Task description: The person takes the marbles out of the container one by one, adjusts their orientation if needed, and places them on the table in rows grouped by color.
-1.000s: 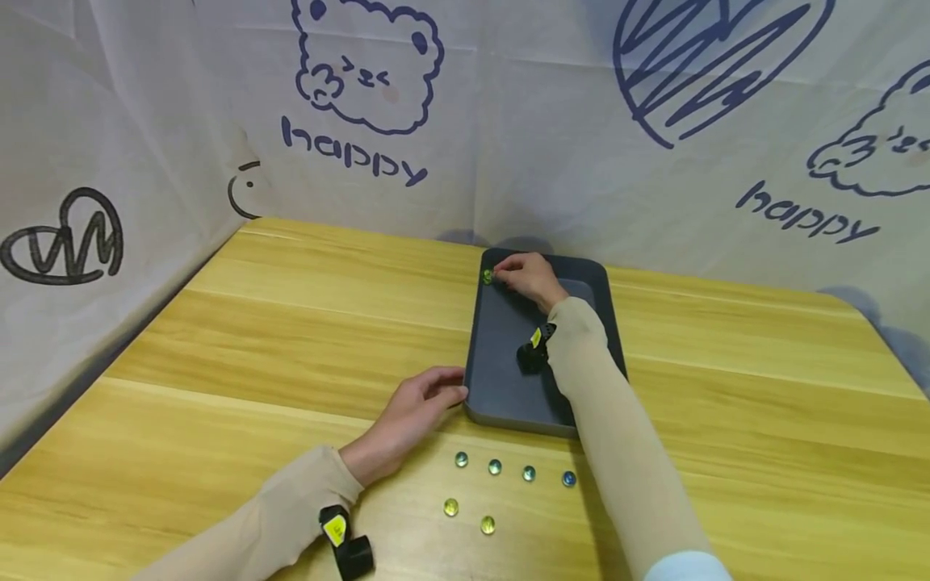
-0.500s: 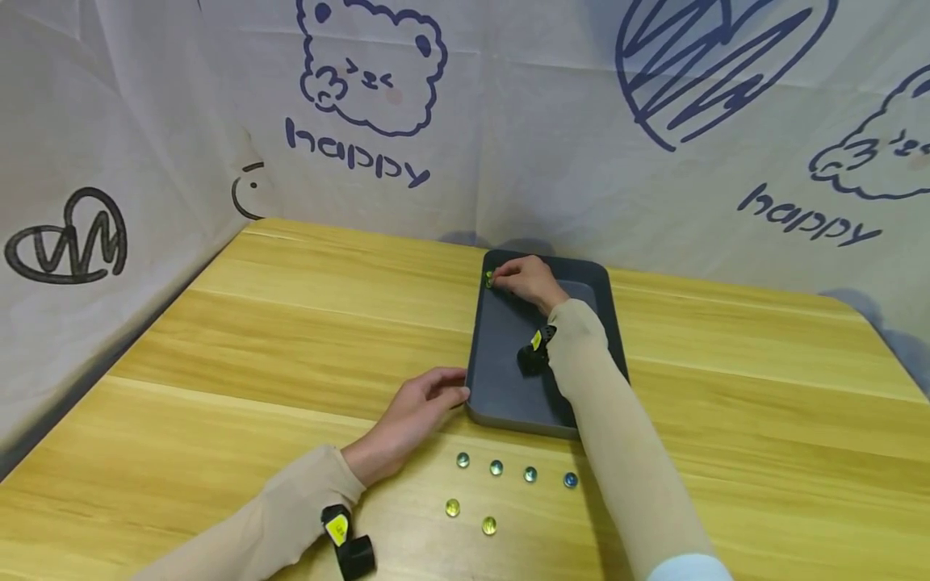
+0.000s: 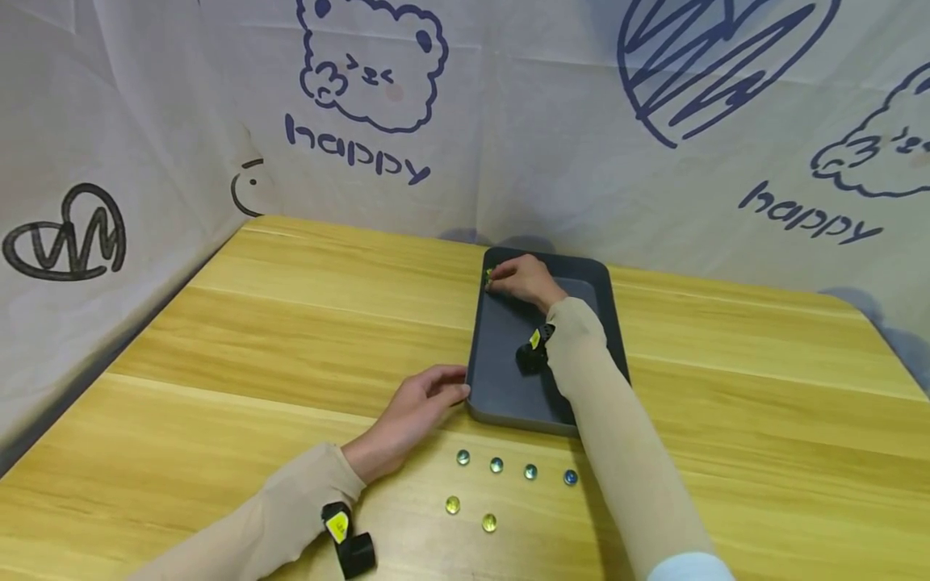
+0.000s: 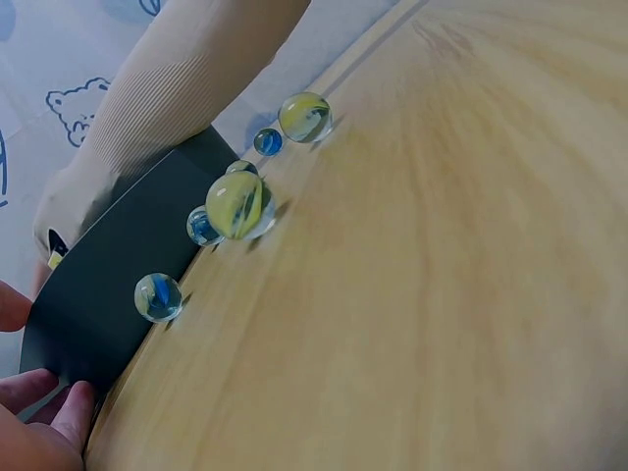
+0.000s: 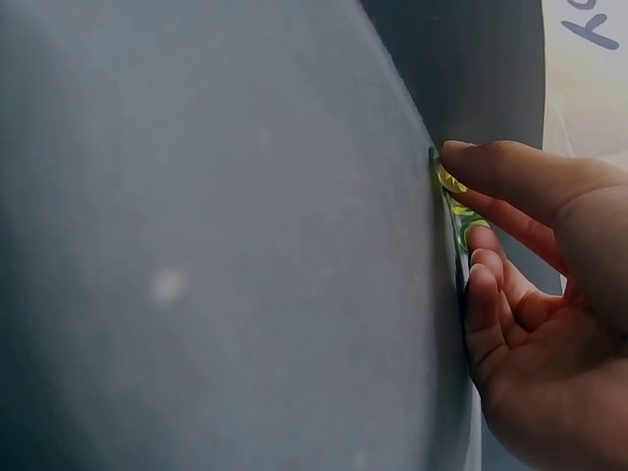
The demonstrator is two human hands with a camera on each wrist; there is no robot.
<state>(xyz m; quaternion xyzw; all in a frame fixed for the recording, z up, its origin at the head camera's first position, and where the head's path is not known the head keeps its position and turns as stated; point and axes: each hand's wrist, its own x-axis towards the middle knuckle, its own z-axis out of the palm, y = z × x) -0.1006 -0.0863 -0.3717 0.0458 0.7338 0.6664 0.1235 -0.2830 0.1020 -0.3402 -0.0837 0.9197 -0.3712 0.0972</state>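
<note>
My right hand (image 3: 526,278) is inside the dark grey tray (image 3: 508,363), at its far left corner. Its thumb and fingertips pinch a yellow marble (image 5: 451,180) low against the tray wall. A green marble (image 5: 473,230) lies right beside it, partly covered by the fingers. With its fingers fairly straight, my left hand (image 3: 410,411) touches the tray's near left corner from outside. On the table in front of the tray sit a row of several bluish clear marbles, one of them dark blue (image 3: 570,478), and two yellow marbles, one on the left (image 3: 453,505) and one on the right (image 3: 489,523).
The tray stands on a wooden table (image 3: 305,323), close to its back edge. Behind hangs a white cloth (image 3: 523,161) with dark blue drawings. A wrist camera (image 3: 356,553) sits by the left sleeve, and another wrist camera (image 3: 533,355) is over the tray.
My right hand has shifted slightly to the left, closer against the tray's left wall, covering more of the marbles there. My left hand stays where it was at the tray corner.
</note>
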